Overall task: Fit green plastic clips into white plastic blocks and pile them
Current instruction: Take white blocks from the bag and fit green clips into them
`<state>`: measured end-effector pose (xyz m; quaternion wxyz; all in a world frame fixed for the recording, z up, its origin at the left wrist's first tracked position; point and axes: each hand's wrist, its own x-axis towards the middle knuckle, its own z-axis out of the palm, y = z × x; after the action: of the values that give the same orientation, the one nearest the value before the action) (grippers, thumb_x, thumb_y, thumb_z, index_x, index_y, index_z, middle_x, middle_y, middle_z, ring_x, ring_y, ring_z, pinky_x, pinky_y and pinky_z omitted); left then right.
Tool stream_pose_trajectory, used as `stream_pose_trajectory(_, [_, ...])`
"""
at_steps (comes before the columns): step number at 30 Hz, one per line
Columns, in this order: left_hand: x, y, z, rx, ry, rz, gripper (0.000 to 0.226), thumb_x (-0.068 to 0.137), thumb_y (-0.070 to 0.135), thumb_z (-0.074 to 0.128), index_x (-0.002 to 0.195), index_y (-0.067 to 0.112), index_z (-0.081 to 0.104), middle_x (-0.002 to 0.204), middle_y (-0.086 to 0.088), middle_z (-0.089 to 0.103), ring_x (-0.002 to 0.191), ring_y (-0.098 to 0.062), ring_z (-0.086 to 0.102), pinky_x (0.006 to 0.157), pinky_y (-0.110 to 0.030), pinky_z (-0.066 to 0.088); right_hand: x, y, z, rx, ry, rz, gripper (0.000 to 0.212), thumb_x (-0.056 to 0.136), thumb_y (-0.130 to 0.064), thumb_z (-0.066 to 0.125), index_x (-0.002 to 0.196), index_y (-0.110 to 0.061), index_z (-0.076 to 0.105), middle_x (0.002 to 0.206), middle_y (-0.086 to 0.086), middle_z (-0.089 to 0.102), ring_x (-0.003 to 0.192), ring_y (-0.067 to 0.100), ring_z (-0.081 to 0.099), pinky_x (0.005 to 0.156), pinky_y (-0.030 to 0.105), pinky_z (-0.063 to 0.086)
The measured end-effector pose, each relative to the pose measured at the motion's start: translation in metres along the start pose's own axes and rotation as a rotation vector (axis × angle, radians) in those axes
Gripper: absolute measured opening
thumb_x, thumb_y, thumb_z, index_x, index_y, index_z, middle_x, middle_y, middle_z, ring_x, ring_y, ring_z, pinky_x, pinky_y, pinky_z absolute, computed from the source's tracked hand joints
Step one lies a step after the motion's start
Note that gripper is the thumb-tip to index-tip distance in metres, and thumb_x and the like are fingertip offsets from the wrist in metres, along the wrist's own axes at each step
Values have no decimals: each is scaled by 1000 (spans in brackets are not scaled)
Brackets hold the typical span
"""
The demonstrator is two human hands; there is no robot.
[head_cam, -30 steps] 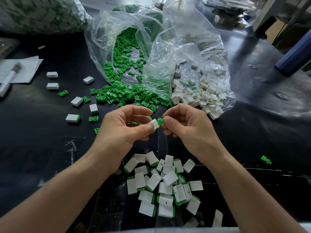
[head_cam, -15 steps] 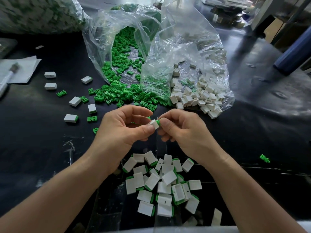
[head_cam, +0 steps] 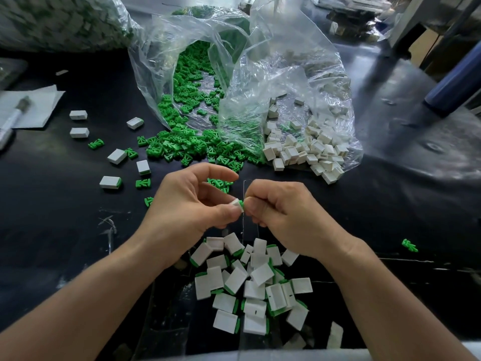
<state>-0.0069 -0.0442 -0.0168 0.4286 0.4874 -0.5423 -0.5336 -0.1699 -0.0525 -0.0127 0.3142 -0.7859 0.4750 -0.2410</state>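
Note:
My left hand (head_cam: pixel 187 207) pinches a small white block (head_cam: pixel 236 204) between thumb and fingers, above the black table. My right hand (head_cam: pixel 283 217) pinches a green clip (head_cam: pixel 242 203) that sits against the block's right end; only a sliver of green shows. Below both hands lies a pile of white blocks with green clips fitted (head_cam: pixel 250 285). Loose green clips (head_cam: pixel 187 147) spill from a clear bag, and loose white blocks (head_cam: pixel 304 152) spill from the bag beside it.
Several stray white blocks (head_cam: pixel 117 156) and green clips (head_cam: pixel 143 183) lie at left on the black table (head_cam: pixel 52 204). A pen on white paper (head_cam: pixel 31 108) is far left. One clip (head_cam: pixel 409 245) lies at right. A blue post (head_cam: pixel 453 84) stands back right.
The green clip has gone further into the white block; less green shows between my fingertips. Both hands stay close together over the pile.

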Motion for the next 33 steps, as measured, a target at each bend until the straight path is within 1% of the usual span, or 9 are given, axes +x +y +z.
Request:
stream_pose_trajectory(5, [-1, 1, -1, 90, -30, 30, 47, 64, -5, 77, 95, 28, 63, 66, -5, 71, 58, -18, 66, 56, -24, 56, -1, -4, -2, -132, -47, -40, 24, 90, -11, 54, 69, -19, 46, 62, -4, 49, 63, 16, 45, 62, 36, 38])
stream_pose_trajectory(9, [-2, 0, -1, 177, -58, 47, 51, 67, -5, 76, 97, 34, 61, 65, 0, 71, 59, -14, 67, 57, -21, 56, -1, -6, -2, -237, -110, -36, 23, 91, -16, 52, 70, -19, 43, 59, -10, 39, 63, 12, 36, 61, 31, 28])
stream_pose_trajectory(15, [-3, 1, 0, 191, -100, 49, 54, 66, -5, 77, 99, 35, 60, 66, -1, 71, 58, -11, 67, 55, -18, 52, -3, -6, -1, -298, -145, -84, 22, 92, -15, 51, 71, -18, 44, 60, -12, 37, 63, 14, 37, 59, 31, 28])
stream_pose_trajectory(19, [0, 5, 0, -65, -54, 48, 47, 54, 10, 74, 97, 23, 63, 65, -5, 70, 56, -14, 64, 52, -20, 52, -4, -3, -3, 42, 33, -46, 24, 91, -19, 52, 69, -13, 53, 59, -2, 49, 58, 18, 45, 55, 36, 39])
stream_pose_trajectory(20, [0, 5, 1, -110, -51, 54, 46, 53, 13, 73, 97, 21, 63, 65, -5, 69, 57, -14, 65, 52, -19, 52, -3, -3, -3, 157, 62, 1, 28, 93, -25, 52, 67, -14, 55, 60, 2, 52, 58, 19, 49, 54, 36, 42])
stream_pose_trajectory(22, [0, 6, 2, -163, -36, 67, 44, 52, 15, 72, 96, 19, 63, 64, -2, 69, 60, -12, 66, 53, -18, 51, -3, -3, -2, 332, 81, 118, 39, 87, -47, 44, 67, -17, 58, 60, -2, 57, 56, 10, 53, 52, 26, 43])
stream_pose_trajectory(24, [0, 7, 3, -162, -18, 79, 41, 54, 12, 70, 93, 19, 63, 63, 4, 69, 60, -5, 66, 55, -14, 50, -1, -2, 0, 479, 46, 250, 54, 76, -60, 34, 73, -14, 62, 61, -4, 60, 54, 6, 54, 52, 18, 40])
stream_pose_trajectory(27, [-1, 6, 4, -175, -25, 93, 38, 55, 10, 70, 92, 18, 64, 65, 6, 70, 61, -3, 65, 57, -12, 50, 0, -4, 3, 721, -87, 353, 66, 71, -66, 29, 78, -10, 63, 63, -1, 62, 54, 10, 53, 51, 19, 39])
stream_pose_trajectory(33, [-2, 4, 5, -224, -49, 93, 37, 54, 9, 70, 90, 17, 66, 69, -5, 71, 58, -24, 61, 53, -28, 56, 0, -13, 13, 991, -209, 407, 53, 74, -56, 34, 69, -8, 56, 58, 4, 59, 49, 12, 50, 47, 20, 36])
